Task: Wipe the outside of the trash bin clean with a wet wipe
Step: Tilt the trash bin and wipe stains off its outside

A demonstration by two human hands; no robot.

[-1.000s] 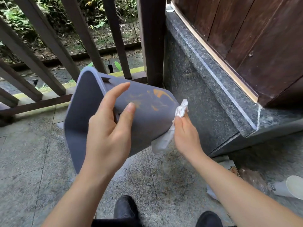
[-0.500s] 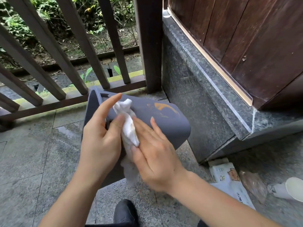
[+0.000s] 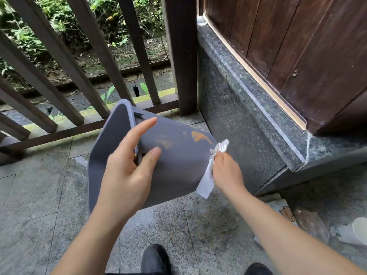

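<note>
So I've got the trash bin (image 3: 178,167) held up off the floor in the middle of the frame, tipped on its side with the open mouth facing lower left and the base pointing right toward the stone step. It's a dull blue-grey plastic thing, and there are orange smears (image 3: 200,136) on its upper side near the base end, plus a fainter orange patch a bit left of those. My left hand (image 3: 127,175) has a grip on the rim, thumb resting on the outside wall, index finger stretched out along the top, the other fingers hooked inside the opening. My right hand (image 3: 226,169) is closed around the wet wipe (image 3: 208,179), pressed up against the bin's right end; a crumpled bit of the wipe pokes out above my fingers and a flat tail of it hangs down below the bin's edge. The floor (image 3: 39,195) under it is grey speckled stone tile. A dark wooden railing (image 3: 95,62) runs across the upper left with greenery behind it, and the upper right of the frame is a polished dark stone ledge (image 3: 248,92) under a brown wooden door (image 3: 297,46). Down in the lower right corner there's some litter on the floor: a white packet with an orange cartoon print (image 3: 284,211), partly hidden by my forearm, a crinkled clear wrapper (image 3: 311,225) and a white cup (image 3: 357,231) lying on its side. My black shoes (image 3: 156,259) show at the bottom edge.
</note>
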